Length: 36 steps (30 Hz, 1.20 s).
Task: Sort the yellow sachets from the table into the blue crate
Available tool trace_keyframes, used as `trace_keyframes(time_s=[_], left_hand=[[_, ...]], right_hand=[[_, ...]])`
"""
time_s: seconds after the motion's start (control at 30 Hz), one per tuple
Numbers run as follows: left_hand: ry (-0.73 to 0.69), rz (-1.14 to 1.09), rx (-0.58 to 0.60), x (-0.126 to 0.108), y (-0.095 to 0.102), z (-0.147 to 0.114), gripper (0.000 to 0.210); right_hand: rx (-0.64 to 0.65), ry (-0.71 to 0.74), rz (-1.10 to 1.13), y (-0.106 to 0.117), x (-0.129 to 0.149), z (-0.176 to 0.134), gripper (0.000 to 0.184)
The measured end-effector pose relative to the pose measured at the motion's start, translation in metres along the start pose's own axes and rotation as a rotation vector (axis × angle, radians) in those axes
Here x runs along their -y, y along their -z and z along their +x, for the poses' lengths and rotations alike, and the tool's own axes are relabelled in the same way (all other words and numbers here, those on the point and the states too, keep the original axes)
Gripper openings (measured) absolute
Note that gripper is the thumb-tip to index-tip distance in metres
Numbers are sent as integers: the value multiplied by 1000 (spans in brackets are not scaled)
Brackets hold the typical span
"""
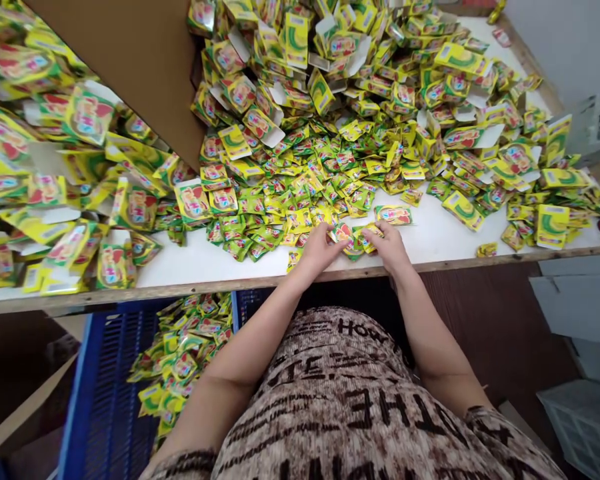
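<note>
At the table's front edge, my left hand (321,251) has its fingers curled, with the thumb and fingertips on a small green and yellow packet (342,232). My right hand (392,248) is closed on a small yellow packet (368,245) close beside it. Several similar packets lie between and just behind my hands, partly covered by the fingers. A flat printed box (393,215) rests just behind my right hand. Beyond my hands, a spread of small shiny packets (300,190) reaches back to a tall heap of yellow and green printed boxes (295,40), many with open white flaps.
A brown cardboard panel (145,60) slants between the heap and more printed boxes (87,113) on the left. Under the white table (180,263), a blue crate (110,387) stands beside piled packets (185,353). A pale device (595,127) stands far right.
</note>
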State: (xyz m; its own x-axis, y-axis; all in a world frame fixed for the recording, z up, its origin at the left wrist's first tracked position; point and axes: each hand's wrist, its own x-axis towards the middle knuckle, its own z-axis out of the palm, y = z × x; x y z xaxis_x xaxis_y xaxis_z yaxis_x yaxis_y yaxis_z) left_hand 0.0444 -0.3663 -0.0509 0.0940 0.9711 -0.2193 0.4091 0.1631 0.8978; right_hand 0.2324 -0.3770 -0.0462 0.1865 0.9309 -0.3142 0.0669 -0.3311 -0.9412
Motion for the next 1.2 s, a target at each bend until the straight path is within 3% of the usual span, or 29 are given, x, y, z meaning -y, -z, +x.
trace_keyframes(time_s=[0.13, 0.27, 0.4, 0.5, 0.6, 0.7, 0.9, 1.03, 1.2], left_hand=[[-221, -16, -214, 5, 10, -5, 20], [-416, 23, -316, -2, 32, -15, 10], [-468, 54, -248, -3, 40, -16, 9], [-443, -1, -156, 4, 34, -17, 15], [-461, -56, -111, 8, 30, -20, 20], [-472, -103, -59, 9, 31, -24, 20], [-411, -233, 21, 18, 28, -25, 30], [-370, -276, 54, 21, 26, -24, 35], [-394, -263, 38, 21, 27, -23, 36]], right_hand=[[90, 95, 66, 4, 10, -11, 40], [108, 290, -330, 18, 16, -12, 33], [123, 458, -711, 28, 12, -9, 43], [51, 537, -781, 32, 7, -11, 38], [63, 574, -792, 33, 7, -15, 26], [65, 438, -715, 31, 10, -15, 23], [-3, 79, -278, 24, 10, -7, 37], [-90, 45, -491, 24, 3, -2, 38], [12, 37, -593, 37, -2, 0, 53]])
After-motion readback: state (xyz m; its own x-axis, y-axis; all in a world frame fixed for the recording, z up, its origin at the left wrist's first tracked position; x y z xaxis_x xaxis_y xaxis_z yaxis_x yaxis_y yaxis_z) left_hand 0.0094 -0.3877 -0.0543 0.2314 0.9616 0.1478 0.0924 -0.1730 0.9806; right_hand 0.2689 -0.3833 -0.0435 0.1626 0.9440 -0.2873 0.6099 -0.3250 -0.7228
